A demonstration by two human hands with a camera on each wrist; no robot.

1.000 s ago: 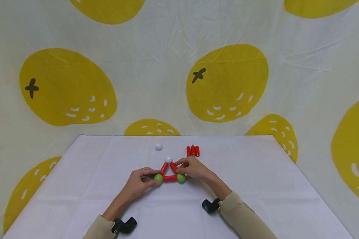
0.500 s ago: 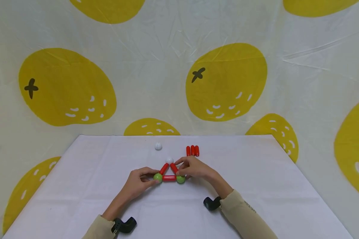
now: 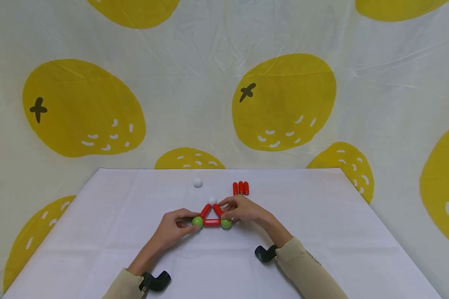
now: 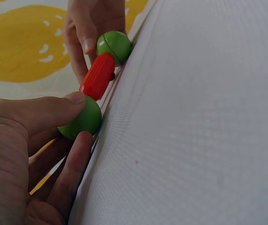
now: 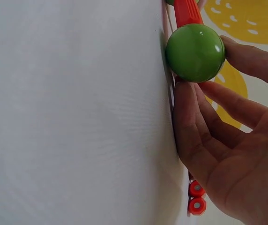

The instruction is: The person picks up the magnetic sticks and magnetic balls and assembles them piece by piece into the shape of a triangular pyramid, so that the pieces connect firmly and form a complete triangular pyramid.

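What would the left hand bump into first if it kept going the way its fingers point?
Probably the left green ball, which the left hand already pinches; the bottom red stick comes next.

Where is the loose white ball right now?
In the head view the loose white ball lies alone near the table's far edge, left of the three spare red rods and beyond the triangle.

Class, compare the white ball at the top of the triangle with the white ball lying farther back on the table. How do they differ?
The white ball at the triangle's top joins two red rods; the loose white ball touches nothing but the table. The first sits near the right hand; the second lies farther back, away from both hands. The loose ball shows a dark seam; none is visible on the other. Both are small, white and round.
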